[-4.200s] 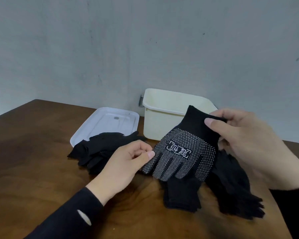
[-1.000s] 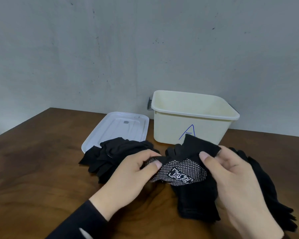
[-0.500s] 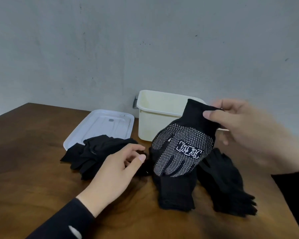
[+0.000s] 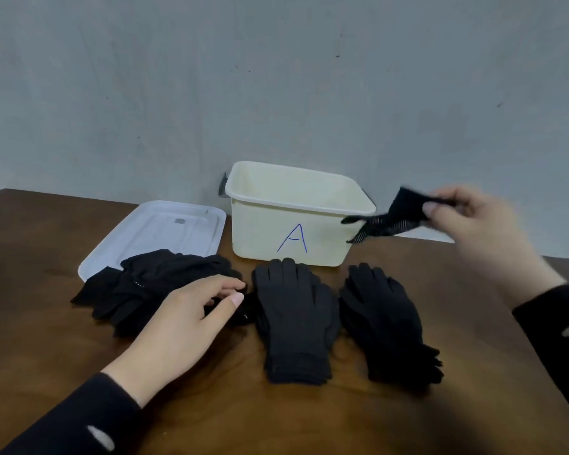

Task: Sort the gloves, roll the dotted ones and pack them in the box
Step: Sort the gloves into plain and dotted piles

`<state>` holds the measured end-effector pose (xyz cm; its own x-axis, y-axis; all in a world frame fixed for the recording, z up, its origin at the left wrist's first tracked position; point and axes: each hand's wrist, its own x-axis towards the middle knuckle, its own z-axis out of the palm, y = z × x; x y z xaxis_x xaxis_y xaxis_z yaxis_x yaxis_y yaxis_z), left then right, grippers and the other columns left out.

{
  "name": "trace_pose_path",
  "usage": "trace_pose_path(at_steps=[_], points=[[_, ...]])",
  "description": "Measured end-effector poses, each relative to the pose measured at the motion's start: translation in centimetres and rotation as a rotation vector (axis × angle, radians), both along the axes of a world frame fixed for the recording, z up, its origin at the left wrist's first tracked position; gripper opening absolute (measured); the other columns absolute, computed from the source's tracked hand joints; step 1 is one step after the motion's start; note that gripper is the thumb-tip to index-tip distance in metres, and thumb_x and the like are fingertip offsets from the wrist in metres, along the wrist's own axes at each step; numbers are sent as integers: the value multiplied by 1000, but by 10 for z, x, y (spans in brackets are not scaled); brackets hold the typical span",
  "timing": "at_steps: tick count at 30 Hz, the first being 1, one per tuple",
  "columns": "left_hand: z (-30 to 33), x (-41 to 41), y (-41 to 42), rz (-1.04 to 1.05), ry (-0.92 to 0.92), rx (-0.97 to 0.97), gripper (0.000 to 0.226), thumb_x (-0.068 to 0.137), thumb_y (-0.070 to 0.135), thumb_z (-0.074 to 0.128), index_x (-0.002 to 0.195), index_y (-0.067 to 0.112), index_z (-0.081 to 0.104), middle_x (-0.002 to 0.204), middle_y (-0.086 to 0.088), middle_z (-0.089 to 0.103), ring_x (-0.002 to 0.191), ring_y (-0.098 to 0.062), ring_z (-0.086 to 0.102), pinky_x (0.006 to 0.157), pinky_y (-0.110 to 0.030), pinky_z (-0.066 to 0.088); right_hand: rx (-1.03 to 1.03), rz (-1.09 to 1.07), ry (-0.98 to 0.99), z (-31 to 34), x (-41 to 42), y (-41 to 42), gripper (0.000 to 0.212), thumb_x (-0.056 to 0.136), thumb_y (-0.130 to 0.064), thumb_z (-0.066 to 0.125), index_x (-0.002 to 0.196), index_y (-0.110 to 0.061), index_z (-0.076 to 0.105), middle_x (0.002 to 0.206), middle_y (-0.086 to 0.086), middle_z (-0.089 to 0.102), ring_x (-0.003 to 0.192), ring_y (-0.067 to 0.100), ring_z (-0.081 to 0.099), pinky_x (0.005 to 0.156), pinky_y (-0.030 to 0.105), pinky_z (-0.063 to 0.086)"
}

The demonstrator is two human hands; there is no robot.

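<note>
Progress, judging from layout: sorting only, no rolling or packing yet. Box (image 4: 286, 238) marked "A" looks empty as far as its inside shows; lid (image 4: 158, 229) lies off to its left.

Right hand (image 4: 467, 221) pinches a dotted glove (image 4: 391, 218) by the cuff, airborne, just right of the box rim, glove fingers trailing toward the box; blurred. Left hand (image 4: 191, 323) rests on the unsorted pile (image 4: 151, 287), thumb and fingers loosely bent on the fabric; can't tell if that grip has actually closed.

Two flat stacks of plain-looking gloves (image 4: 293, 323) (image 4: 385, 323) sit between the hands, below the right grip.

Room: open counter (image 4: 473, 405) right of the stacks, below the right grip; far counter edge meets the wall behind the box.
</note>
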<state>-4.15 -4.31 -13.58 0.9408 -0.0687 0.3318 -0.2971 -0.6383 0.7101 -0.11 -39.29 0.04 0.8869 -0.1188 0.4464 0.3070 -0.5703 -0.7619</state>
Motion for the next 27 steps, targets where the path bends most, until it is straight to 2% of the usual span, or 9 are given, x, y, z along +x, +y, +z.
trace_pose_path(at_steps=[2,6,10,13,15,19,23,25,27], points=[[1,0,0,-9,6,-5,21,93,47,54,112,48,63,103,39,60,104,12,54,82,-10,42,-183,11,99,-40,-24,-7,17,96,-20,64,89,-33,70,86,-19,73,77,5,67,73,28,50],[1,0,-3,-27,4,9,18,93,45,54,110,50,61,102,34,63,105,16,51,79,-8,40,-221,110,339,-100,-56,-21,24,93,-13,67,91,-36,74,110,-27,71,110,-14,60,100,24,48],[0,0,-3,-42,-22,83,25,93,49,51,113,44,64,103,31,63,106,14,52,81,-8,41,-307,120,329,-111,-66,-35,28,92,-14,68,92,-42,73,114,-29,68,116,-14,57,104,22,45],[2,-1,-3,-72,-41,162,35,90,58,41,114,44,64,103,32,61,107,13,51,89,-11,41,-477,171,360,-104,-68,-35,12,90,-37,65,91,-46,73,118,-38,60,119,-16,52,107,23,43],[3,-2,-4,-75,-54,216,38,90,60,38,115,45,62,106,34,59,109,15,49,94,-13,37,-557,174,319,-96,-70,-28,21,84,-56,55,88,-46,73,117,-42,58,114,-16,54,102,20,46],[0,0,-8,-112,-12,323,36,94,58,39,119,44,60,112,31,58,109,9,50,103,-19,36,-436,115,108,-79,-73,15,23,88,-49,53,85,-40,74,93,-24,71,93,-2,66,77,20,51],[-1,-1,-6,-139,40,352,29,99,51,39,113,42,62,107,26,59,102,5,52,96,-23,44,-315,183,38,-82,-60,81,27,89,-47,50,83,-33,73,88,-20,71,90,0,66,73,18,49],[1,-2,-4,-126,22,321,26,100,46,41,115,40,62,107,24,60,102,6,52,93,-18,44,-258,196,84,-96,-49,107,26,92,-48,50,83,-36,72,88,-23,71,90,-4,65,74,16,50],[5,-3,0,-105,4,306,26,100,42,44,118,39,62,106,24,61,103,7,52,92,-10,42,-257,221,160,-115,-37,125,22,96,-42,54,83,-37,71,89,-25,71,88,-4,65,78,22,52]])
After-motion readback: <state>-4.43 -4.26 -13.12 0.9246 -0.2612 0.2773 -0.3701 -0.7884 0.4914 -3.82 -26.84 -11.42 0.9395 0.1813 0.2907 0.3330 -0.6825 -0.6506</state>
